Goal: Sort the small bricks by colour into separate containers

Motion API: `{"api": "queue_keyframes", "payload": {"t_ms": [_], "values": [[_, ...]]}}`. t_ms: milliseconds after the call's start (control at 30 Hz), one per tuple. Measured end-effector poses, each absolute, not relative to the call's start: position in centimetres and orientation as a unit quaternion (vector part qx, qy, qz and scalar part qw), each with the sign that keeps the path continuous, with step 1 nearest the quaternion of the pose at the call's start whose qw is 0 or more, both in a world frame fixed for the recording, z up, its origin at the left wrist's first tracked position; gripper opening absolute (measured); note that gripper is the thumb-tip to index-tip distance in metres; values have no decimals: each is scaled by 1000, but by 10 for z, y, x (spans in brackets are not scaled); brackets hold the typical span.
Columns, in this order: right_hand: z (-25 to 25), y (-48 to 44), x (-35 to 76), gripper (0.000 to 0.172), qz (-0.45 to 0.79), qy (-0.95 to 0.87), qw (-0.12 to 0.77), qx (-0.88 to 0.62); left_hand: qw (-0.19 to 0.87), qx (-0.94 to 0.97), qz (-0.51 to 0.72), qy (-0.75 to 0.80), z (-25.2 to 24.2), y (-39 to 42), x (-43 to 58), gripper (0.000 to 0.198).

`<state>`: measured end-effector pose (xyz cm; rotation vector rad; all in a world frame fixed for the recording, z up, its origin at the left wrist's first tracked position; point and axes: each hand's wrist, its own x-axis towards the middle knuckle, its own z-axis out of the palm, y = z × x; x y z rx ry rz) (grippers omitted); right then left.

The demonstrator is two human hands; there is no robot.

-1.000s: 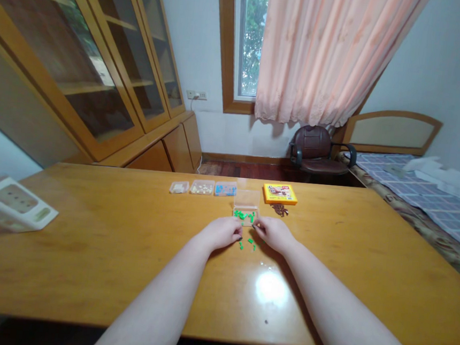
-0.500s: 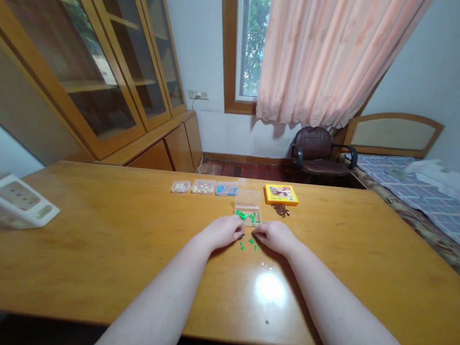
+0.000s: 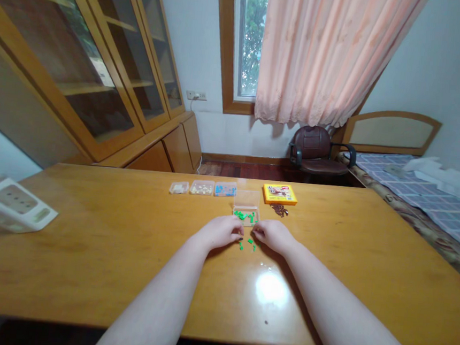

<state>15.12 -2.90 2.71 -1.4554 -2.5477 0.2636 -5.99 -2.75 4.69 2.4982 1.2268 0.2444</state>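
A small clear open box [image 3: 247, 201] with green pieces [image 3: 242, 215] in it stands just beyond my hands. My left hand [image 3: 225, 231] rests on the table at the box's near left, its fingers curled together close to the loose green pieces [image 3: 250, 241]. Across a small gap, my right hand [image 3: 273, 234] is at the box's near right corner with thumb and fingertips pinched. Whatever either hand may hold is too small to make out. The loose green pieces lie on the wood between and just in front of the hands.
Clear boxes with blue pieces [image 3: 225, 189] and with pale pieces [image 3: 202, 188] stand further back, beside a smaller box [image 3: 179, 188]. A yellow box [image 3: 279, 194] lies behind a brown pile [image 3: 280, 210]. A white container [image 3: 14, 199] is at the table's left.
My left fingertips have come slightly nearer to me, towards the loose green pieces. The right hand has hardly moved. The whole view has shifted a little.
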Motion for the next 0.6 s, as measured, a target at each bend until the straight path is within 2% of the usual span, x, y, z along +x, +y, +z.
{"api": "queue_keyframes", "payload": {"t_ms": [200,267,433,600], "values": [[13,-19,149,22,124,-780,283,-544,216,881,31,420,42,-26,-59,12],[9,-16,147,24,141,-756,310,-559,209,879,27,428,40,-25,-58,11],[11,-16,154,27,178,-764,293,-547,209,869,22,447,37,-25,-57,13],[19,-21,163,24,209,-823,222,-479,210,867,17,452,38,-26,-56,13]]}}
